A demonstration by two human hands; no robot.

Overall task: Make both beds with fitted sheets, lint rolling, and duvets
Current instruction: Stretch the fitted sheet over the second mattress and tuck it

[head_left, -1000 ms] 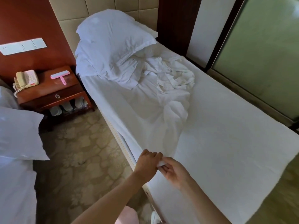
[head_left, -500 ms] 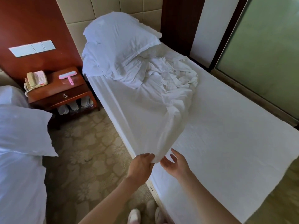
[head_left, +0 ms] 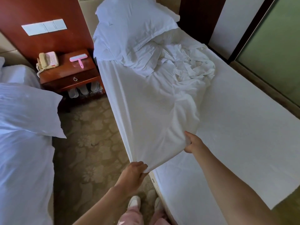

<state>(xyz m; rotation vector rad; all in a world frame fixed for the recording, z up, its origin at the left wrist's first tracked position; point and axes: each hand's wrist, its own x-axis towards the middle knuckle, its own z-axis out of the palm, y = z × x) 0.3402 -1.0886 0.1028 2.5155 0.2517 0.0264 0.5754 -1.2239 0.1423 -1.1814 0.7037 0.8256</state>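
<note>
We hold the sheet (head_left: 146,114), which runs toward twelve o'clock along the bed (head_left: 243,135), with left hand (head_left: 134,172) and right hand (head_left: 194,143) fingers clenched on its near edge, left nearer.

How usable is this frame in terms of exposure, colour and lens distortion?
Head view: the wide-angle lens bows the bed and walls; the sheet is nearly blown out, with faint folds by the right hand; the left hand is reasonably sharp; the other bed's pillow tints blue; the space under the nightstand falls into shadow.
</note>
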